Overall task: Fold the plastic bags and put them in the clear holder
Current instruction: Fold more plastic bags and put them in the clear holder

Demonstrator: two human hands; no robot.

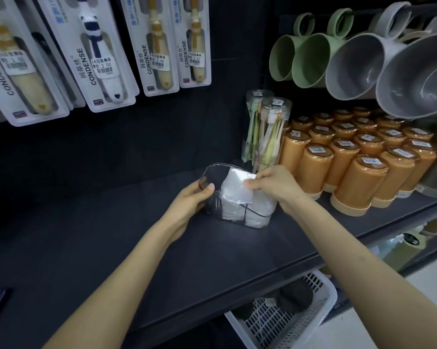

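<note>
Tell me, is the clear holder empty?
No, folded white bags already sit inside the clear holder, and the right hand pinches another bag at its top.

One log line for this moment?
left hand grips clear holder | right hand pinches folded bag at holder's mouth | other bags already inside | holder on dark shelf

Glossy clear plastic holder [212, 177], crinkled translucent white plastic bag [237, 190], matt dark shelf [111, 235].
</note>
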